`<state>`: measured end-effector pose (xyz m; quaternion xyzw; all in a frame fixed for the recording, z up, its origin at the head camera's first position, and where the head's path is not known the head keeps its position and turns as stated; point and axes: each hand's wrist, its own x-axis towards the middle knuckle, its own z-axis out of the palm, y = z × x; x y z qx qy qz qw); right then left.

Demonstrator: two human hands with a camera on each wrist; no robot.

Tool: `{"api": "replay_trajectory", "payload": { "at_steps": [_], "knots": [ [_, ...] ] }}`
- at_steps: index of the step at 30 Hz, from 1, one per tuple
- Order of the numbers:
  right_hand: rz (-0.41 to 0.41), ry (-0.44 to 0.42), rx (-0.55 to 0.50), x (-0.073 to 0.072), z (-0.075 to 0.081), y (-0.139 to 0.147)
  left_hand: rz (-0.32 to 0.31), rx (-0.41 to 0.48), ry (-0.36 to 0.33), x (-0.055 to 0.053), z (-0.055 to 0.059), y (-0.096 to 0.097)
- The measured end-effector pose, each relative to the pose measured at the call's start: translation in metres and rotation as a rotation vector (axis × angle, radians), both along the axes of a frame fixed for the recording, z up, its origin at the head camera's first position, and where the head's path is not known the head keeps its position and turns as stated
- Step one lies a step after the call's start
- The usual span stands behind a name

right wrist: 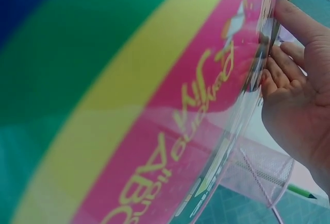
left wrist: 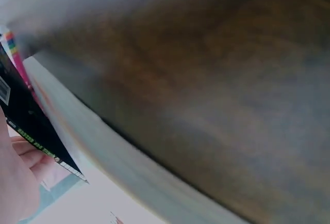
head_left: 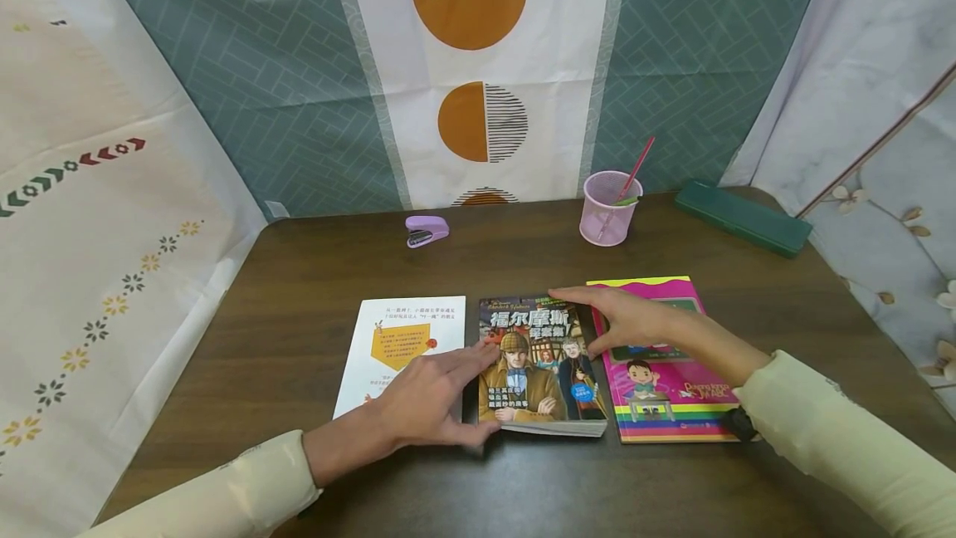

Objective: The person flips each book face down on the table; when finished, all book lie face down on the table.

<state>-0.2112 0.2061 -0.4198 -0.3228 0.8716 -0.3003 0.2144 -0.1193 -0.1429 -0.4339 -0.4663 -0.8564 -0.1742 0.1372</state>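
Observation:
A detective-cover book (head_left: 523,364) with a Chinese title lies front up between my hands. My left hand (head_left: 429,397) holds its left edge, with the blurred thumb by the lower left corner. My right hand (head_left: 635,318) holds the upper right part, fingers at the top edge and thumb at the right edge. From the left wrist, the book's dark underside (left wrist: 31,121) with a barcode shows, so that side appears raised. A white book (head_left: 366,355) lies under my left forearm and a pink alphabet book (head_left: 672,388) under my right wrist.
A purple stapler (head_left: 427,229) sits at the back of the brown table (head_left: 314,272). Further right stand a pink mesh pen cup (head_left: 607,218) with pencils and a long green case (head_left: 743,218). Patterned cloths hang behind and at the sides.

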Motion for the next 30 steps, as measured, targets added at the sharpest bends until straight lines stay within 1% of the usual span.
{"api": "replay_trajectory", "payload": {
  "at_steps": [3, 7, 12, 15, 20, 24, 27, 30],
  "knots": [
    [0.004, 0.013, 0.008, 0.000, 0.000, 0.000, 0.035, 0.015, -0.055, 0.001, 0.006, 0.001],
    [0.005, 0.020, 0.009, 0.001, -0.001, -0.001, 0.074, 0.043, -0.109, 0.000, 0.012, 0.003],
    [0.001, 0.019, -0.005, 0.002, -0.002, -0.001, 0.081, 0.062, -0.125, 0.000, 0.013, 0.003],
    [0.004, 0.017, -0.028, 0.003, -0.002, 0.001, 0.056, 0.063, -0.095, 0.000, 0.012, 0.002],
    [0.014, 0.020, -0.076, 0.001, -0.003, 0.005, -0.001, 0.034, -0.017, 0.001, 0.008, -0.004],
    [0.009, 0.017, -0.091, -0.001, -0.003, 0.005, -0.040, 0.015, 0.040, 0.000, 0.007, -0.007],
    [0.008, 0.013, -0.106, -0.003, -0.003, 0.004, -0.079, 0.015, 0.101, -0.003, 0.006, -0.009],
    [0.016, 0.023, -0.134, -0.006, -0.002, 0.003, -0.131, 0.024, 0.183, -0.006, 0.007, -0.009]
  ]
}}
